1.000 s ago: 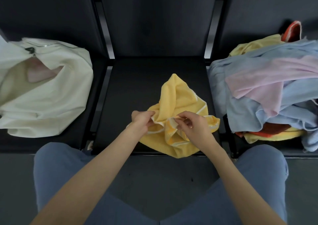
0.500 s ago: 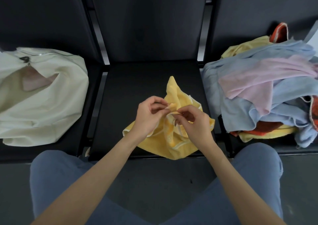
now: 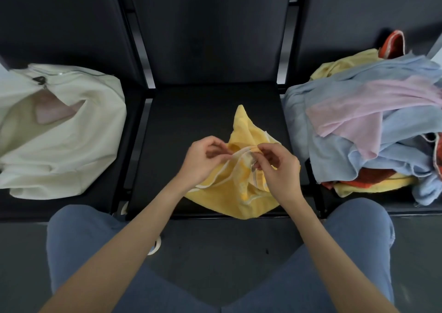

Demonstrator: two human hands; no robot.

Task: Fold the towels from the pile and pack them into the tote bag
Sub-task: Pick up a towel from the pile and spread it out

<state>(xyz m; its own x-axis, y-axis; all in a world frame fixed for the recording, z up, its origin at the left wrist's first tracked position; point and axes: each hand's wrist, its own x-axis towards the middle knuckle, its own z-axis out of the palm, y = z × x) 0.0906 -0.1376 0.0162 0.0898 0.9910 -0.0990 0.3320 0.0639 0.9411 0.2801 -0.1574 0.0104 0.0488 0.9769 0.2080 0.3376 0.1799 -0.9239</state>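
Note:
A crumpled yellow towel (image 3: 235, 193) with a white edge lies on the middle black seat (image 3: 191, 119). My left hand (image 3: 202, 162) pinches its white hem from the left. My right hand (image 3: 278, 169) pinches the same hem from the right, fingers curled into the cloth. The two hands are close together above the towel. The cream tote bag (image 3: 62, 142) lies open on the left seat with a pink towel (image 3: 51, 113) inside. The pile of towels (image 3: 368, 126) in blue, pink, yellow and orange sits on the right seat.
Dark seat backs (image 3: 210, 30) rise behind the three seats. My knees in blue trousers (image 3: 79, 236) frame the dark floor (image 3: 222, 245) in front of the middle seat.
Both hands have risen and come together on the towel's white hem. The towel has bunched up a little, its edge lifted between my fingers.

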